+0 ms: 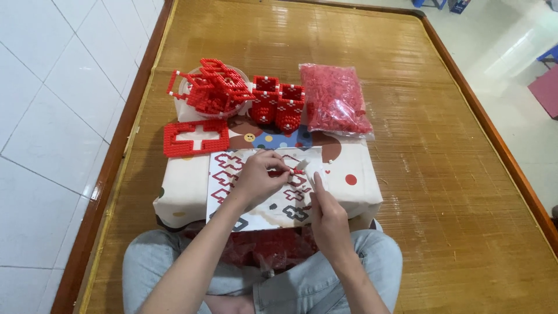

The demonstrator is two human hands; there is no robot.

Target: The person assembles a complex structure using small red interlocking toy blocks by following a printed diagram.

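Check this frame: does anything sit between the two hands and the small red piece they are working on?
Nothing visible does. The left hand pinches the small red piece at its fingertips, and the right hand reaches its fingers up beside it over the pattern sheet. The gap between them looks clear.

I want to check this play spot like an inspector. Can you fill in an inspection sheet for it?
Surface: patterned cushion on a bamboo mat, with a pattern sheet on it.
Job's things: small red brick piece at the fingertips.
Clutter: red frame, pile of frames, two red boots, bag of red bricks.
Grippers: left hand pinches the piece; right hand touches it.
Cables: nothing seen.
Surroundings: white tiled floor.
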